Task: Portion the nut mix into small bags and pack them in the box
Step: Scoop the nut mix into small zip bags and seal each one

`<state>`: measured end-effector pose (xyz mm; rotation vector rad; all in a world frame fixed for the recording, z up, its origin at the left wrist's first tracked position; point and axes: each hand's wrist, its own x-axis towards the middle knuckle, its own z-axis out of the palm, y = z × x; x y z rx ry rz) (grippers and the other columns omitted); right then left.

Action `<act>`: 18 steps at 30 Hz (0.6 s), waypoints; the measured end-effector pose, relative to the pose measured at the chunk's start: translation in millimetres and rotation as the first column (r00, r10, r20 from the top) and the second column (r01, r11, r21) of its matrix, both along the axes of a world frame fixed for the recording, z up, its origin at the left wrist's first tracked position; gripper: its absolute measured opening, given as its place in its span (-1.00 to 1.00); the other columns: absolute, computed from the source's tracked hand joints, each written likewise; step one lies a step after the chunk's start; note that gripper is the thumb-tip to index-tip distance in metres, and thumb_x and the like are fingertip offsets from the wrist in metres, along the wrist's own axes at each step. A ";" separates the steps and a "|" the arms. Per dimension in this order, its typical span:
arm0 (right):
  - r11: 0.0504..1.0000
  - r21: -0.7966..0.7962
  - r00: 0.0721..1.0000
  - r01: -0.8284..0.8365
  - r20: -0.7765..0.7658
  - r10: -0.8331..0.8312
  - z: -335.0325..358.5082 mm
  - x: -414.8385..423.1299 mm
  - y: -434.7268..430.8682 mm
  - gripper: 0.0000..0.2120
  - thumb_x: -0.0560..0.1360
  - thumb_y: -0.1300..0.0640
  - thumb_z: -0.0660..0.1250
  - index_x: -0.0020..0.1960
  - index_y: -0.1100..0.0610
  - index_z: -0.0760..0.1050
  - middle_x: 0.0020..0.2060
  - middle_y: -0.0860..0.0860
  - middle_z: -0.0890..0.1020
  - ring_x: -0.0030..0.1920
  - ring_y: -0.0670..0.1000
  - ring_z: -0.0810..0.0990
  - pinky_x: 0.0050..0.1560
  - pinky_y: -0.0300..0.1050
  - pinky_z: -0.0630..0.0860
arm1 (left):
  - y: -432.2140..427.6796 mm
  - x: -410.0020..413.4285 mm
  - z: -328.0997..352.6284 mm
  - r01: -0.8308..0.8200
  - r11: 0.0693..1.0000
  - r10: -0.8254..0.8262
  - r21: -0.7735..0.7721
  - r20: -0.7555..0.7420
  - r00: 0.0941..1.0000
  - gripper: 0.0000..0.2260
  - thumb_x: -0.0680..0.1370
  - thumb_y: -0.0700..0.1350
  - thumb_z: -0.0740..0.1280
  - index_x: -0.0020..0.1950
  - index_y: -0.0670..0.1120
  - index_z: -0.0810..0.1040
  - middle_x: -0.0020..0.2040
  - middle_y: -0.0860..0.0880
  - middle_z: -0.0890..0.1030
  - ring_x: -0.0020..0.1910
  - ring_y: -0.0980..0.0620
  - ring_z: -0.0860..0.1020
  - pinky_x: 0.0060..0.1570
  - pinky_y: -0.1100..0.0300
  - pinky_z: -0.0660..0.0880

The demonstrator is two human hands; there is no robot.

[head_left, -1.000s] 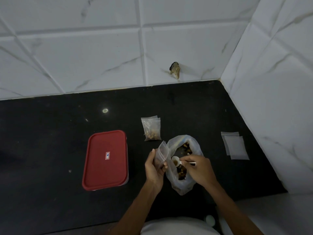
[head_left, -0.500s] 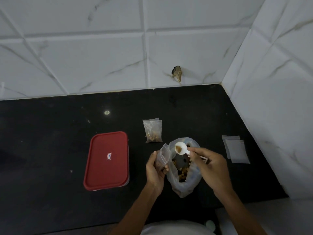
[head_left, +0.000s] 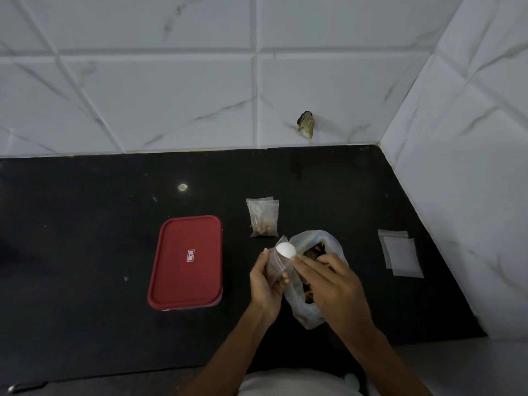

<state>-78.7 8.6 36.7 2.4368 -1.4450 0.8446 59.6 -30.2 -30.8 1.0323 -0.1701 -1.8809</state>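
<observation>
One small bag (head_left: 275, 262) of clear plastic is in the left hand (head_left: 264, 284), which grips it with the thumb on one side and curled fingers on the other; the mouth of the bag points up. A white spoon (head_left: 285, 250) is over this mouth, with its bowl turned down so that only the round back shows; whether nuts are falling from it, I cannot tell. The right hand (head_left: 335, 284) holds the handle of the spoon in its closed fingertips, and the handle itself is hidden under the fingers. Just beside the small bag, on its right, lies the big bag (head_left: 310, 315) of nut mix, open at the top, with dark and brown pieces visible inside; the right hand is above it. All this is at the near middle of the black counter (head_left: 85, 267).

A little farther from the person lie filled bags (head_left: 263, 218), it seems two, one partly over the other, flat on the counter. To the right, near the side wall (head_left: 471, 195), is a small pile of empty bags (head_left: 400, 252). To the left, well apart from the hands, stands the box (head_left: 185, 261) with its red lid closed. Behind the counter is the back wall (head_left: 171, 95) of white marble-pattern tiles, and one tile has a broken hole (head_left: 306, 124) low down.
</observation>
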 end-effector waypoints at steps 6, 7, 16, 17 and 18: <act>0.987 0.076 0.945 0.143 0.285 -0.159 2.3 -6.2 2.6 -0.84 0.50 0.25 0.35 0.03 0.20 0.68 -0.16 -0.02 0.69 -0.12 -0.12 0.54 -0.12 -0.27 0.53 | -0.9 4.1 -1.8 -0.011 1.000 0.011 -0.003 0.026 1.000 -0.63 0.63 0.09 0.25 0.16 -0.18 0.65 -0.24 -0.09 0.57 -0.36 0.04 0.45 -0.31 0.19 0.40; 0.974 0.134 0.908 0.184 0.357 -0.220 0.3 -10.1 2.3 -0.85 0.48 0.29 0.40 0.03 0.20 0.67 -0.18 -0.02 0.68 -0.17 -0.11 0.56 -0.18 -0.26 0.55 | -1.4 5.2 -3.2 -0.014 1.000 0.014 -0.008 0.031 0.999 -0.64 0.63 0.09 0.26 0.13 -0.17 0.65 -0.25 -0.09 0.54 -0.35 0.04 0.43 -0.30 0.18 0.38; 0.762 0.611 0.753 0.214 0.394 -0.527 -40.8 -41.5 9.3 -0.83 0.51 0.25 0.42 0.08 0.11 0.63 -0.11 -0.13 0.67 -0.08 -0.22 0.64 -0.11 -0.46 0.52 | -2.7 9.3 3.4 -0.058 0.998 0.059 -0.021 0.074 0.996 -0.71 0.59 0.04 0.31 0.13 -0.15 0.63 -0.20 -0.10 0.59 -0.36 0.05 0.49 -0.33 0.19 0.46; 0.752 0.625 0.760 0.211 0.378 -0.528 -43.3 -40.9 9.3 -0.82 0.51 0.24 0.42 0.10 0.11 0.63 -0.09 -0.12 0.67 -0.05 -0.19 0.65 -0.11 -0.44 0.52 | -2.2 9.4 4.2 -0.057 0.998 0.059 -0.025 0.073 0.996 -0.70 0.57 0.04 0.33 0.16 -0.14 0.61 -0.17 -0.10 0.60 -0.35 0.05 0.51 -0.31 0.19 0.47; 0.739 0.641 0.770 0.210 0.357 -0.528 -44.7 -40.2 8.9 -0.82 0.52 0.23 0.41 0.11 0.10 0.62 -0.07 -0.09 0.67 -0.04 -0.16 0.65 -0.11 -0.41 0.52 | -1.9 9.3 5.2 -0.057 0.998 0.059 -0.031 0.071 0.996 -0.70 0.55 0.03 0.35 0.17 -0.14 0.60 -0.14 -0.10 0.62 -0.32 0.05 0.53 -0.30 0.19 0.48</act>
